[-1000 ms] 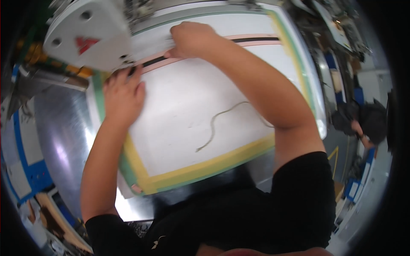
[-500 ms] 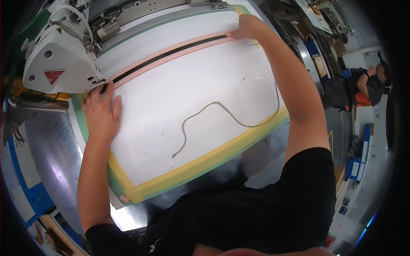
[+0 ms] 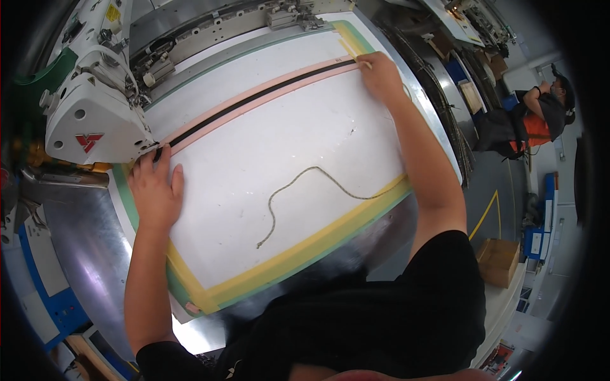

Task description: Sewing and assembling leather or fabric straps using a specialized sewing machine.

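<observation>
A long pink strip with a black band along its middle (image 3: 254, 96) crosses a white board (image 3: 254, 146) edged with yellow and green tape. My left hand (image 3: 156, 198) lies flat at the strip's left end, thumb apart, fingertips on the strip beside the white machine head (image 3: 95, 124). At the far right end, my right hand (image 3: 382, 77) has its fingers curled in a pinch by the strip's end and the taped edge. What exactly lies between those fingertips is partly hidden. A thin greenish cord (image 3: 293, 180) curves loosely across the board.
A metal rail with carriages (image 3: 222, 35) runs behind the board. Shiny metal table surface (image 3: 86, 222) shows at the left. A cardboard box (image 3: 499, 261) stands at the right, and another person (image 3: 530, 117) is farther off on that side.
My right hand has shifted toward me and right, its fingers now curled at the strip's end. The left hand stays at the other end. The whole view has shifted slightly.
</observation>
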`<action>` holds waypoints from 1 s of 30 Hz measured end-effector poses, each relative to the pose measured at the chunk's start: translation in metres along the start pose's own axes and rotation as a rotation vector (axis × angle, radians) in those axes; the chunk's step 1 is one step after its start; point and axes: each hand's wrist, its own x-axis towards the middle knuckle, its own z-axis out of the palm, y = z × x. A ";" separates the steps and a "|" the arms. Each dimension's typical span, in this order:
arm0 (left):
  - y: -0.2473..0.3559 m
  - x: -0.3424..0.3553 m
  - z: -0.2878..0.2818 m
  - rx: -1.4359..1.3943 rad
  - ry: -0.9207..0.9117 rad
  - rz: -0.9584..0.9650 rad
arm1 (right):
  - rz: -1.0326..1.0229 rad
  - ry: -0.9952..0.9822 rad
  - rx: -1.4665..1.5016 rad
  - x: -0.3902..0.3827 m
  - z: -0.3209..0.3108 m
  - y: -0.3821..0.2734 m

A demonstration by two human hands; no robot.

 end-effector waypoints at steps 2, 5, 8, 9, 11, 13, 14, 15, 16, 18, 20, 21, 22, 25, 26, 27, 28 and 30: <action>-0.002 -0.003 0.002 0.011 0.001 -0.010 | -0.012 -0.035 -0.058 -0.013 0.007 -0.015; -0.003 -0.003 0.003 0.013 0.004 -0.024 | 0.017 -0.116 -0.146 -0.014 -0.003 -0.042; 0.000 -0.003 0.000 0.000 -0.002 -0.029 | 0.019 -0.228 -0.366 -0.012 -0.006 -0.054; 0.000 -0.001 -0.002 -0.008 -0.004 -0.029 | 0.017 -0.262 -0.402 -0.008 -0.007 -0.058; 0.000 -0.003 -0.003 0.002 -0.011 -0.035 | 0.004 -0.296 -0.430 -0.008 -0.003 -0.067; 0.000 -0.005 -0.002 0.023 -0.019 -0.060 | -0.082 -0.307 -0.334 -0.015 0.005 -0.085; -0.001 -0.004 0.000 0.022 0.013 -0.053 | -0.103 -0.311 -0.320 -0.019 0.008 -0.094; -0.002 -0.007 0.000 0.029 0.038 -0.055 | -0.160 -0.349 -0.266 -0.025 0.009 -0.112; -0.002 -0.007 0.002 0.004 0.086 -0.042 | -0.217 -0.387 -0.210 -0.034 0.008 -0.131; -0.003 -0.006 0.007 -0.019 0.170 -0.033 | -0.306 -0.355 -0.135 -0.049 0.008 -0.162; 0.000 -0.006 0.006 -0.005 0.195 -0.054 | -0.389 -0.392 -0.085 -0.059 0.015 -0.186; 0.003 -0.005 0.004 -0.028 0.198 -0.050 | -0.413 -0.402 -0.064 -0.063 0.017 -0.201; 0.004 -0.004 0.003 -0.059 0.204 -0.042 | -0.462 -0.429 -0.044 -0.066 0.019 -0.215; -0.003 -0.008 0.005 -0.056 0.219 -0.012 | -0.578 -0.462 0.017 -0.074 0.033 -0.253; -0.003 -0.009 0.006 -0.056 0.212 -0.019 | -0.631 -0.464 0.051 -0.075 0.038 -0.263; -0.003 -0.009 0.005 -0.064 0.200 -0.018 | -0.632 -0.471 0.052 -0.078 0.043 -0.273; -0.003 -0.008 0.004 -0.073 0.188 -0.017 | -0.666 -0.471 0.051 -0.079 0.047 -0.283; -0.003 -0.008 0.004 -0.079 0.180 -0.022 | -0.736 -0.470 0.049 -0.080 0.052 -0.299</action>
